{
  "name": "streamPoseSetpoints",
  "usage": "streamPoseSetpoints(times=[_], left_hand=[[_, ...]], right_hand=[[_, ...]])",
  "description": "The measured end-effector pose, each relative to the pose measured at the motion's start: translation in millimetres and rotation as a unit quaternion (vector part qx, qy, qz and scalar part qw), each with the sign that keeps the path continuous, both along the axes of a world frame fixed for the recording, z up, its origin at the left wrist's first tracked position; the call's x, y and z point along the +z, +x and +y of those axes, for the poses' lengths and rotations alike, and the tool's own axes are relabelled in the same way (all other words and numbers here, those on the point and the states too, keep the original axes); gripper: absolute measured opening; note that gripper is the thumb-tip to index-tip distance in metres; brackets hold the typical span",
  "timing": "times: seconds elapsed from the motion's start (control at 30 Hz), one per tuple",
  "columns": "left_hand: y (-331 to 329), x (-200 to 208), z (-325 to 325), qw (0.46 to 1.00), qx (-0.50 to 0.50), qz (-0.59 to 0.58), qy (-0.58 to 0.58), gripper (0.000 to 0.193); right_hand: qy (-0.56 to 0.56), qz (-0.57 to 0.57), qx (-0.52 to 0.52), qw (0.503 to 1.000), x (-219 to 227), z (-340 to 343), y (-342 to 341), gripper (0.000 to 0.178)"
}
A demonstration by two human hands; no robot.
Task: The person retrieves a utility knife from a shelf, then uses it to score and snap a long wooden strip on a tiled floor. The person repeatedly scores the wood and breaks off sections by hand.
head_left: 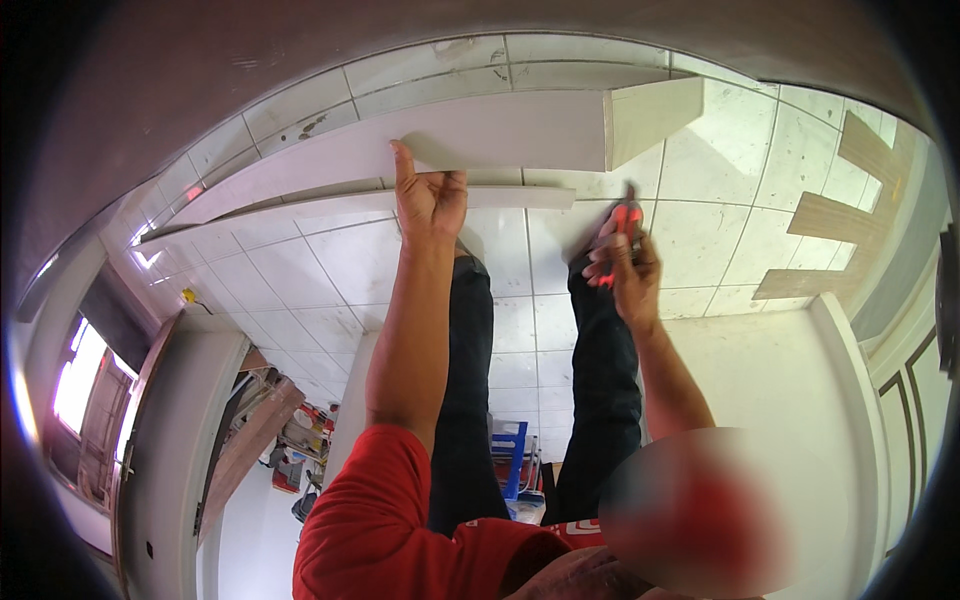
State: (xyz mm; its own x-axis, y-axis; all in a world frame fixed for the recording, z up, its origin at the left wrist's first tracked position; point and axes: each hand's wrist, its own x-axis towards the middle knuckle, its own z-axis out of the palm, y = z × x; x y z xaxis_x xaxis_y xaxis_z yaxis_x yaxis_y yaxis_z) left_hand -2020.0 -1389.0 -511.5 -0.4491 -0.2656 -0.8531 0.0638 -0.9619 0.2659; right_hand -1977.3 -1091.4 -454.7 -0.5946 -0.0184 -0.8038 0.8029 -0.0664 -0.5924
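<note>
A long pale board (pixel 500 130) lies across the tiled floor in front of me, with a short end piece (pixel 655 118) set at an angle at its right end. My left hand (pixel 431 200) grips its near edge, thumb on the top face and fingers curled at the edge. Just nearer to me runs a narrow pale strip (pixel 510 198), partly behind my left wrist. My right hand (pixel 630 265) is closed around a red-and-black hand tool (pixel 627 220) with a dark tip pointing away from me. The tool is apart from the board; its exact kind is unclear.
White floor tiles (pixel 715 225) with dark marks surround the boards. Brown wood-look planks (pixel 830 215) lie at the right. A door (pixel 180 440) stands at the left, near stacked boards (pixel 250 430) and clutter. A blue folding frame (pixel 515 460) shows between my legs.
</note>
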Motion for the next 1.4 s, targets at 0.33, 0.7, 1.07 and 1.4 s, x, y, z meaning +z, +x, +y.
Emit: streamPoseSetpoints(times=[0.33, 0.7, 1.07, 1.4], left_hand=[[-24.2, 28.8, -0.8, 0.998, 0.042, -0.053, 0.019, 0.041], [-39.5, 62.6, -5.0, 0.996, 0.048, -0.058, -0.043, 0.037], [-37.2, 78.1, 9.9, 0.995, 0.017, -0.077, -0.057, 0.03], [-42.6, 109.7, 15.2, 0.992, 0.03, -0.099, -0.069, 0.038]], right_hand=[[-0.105, -0.088, -0.042, 0.99, 9.1, -26.3, -19.9, 0.027], [-0.282, 0.003, -0.142, 0.949, 15.0, -64.9, -49.0, 0.031], [-0.132, -0.02, -0.068, 0.989, 5.2, -49.7, -20.3, 0.046], [-0.066, -0.037, -0.071, 0.995, -4.2, -49.1, 3.9, 0.032]])
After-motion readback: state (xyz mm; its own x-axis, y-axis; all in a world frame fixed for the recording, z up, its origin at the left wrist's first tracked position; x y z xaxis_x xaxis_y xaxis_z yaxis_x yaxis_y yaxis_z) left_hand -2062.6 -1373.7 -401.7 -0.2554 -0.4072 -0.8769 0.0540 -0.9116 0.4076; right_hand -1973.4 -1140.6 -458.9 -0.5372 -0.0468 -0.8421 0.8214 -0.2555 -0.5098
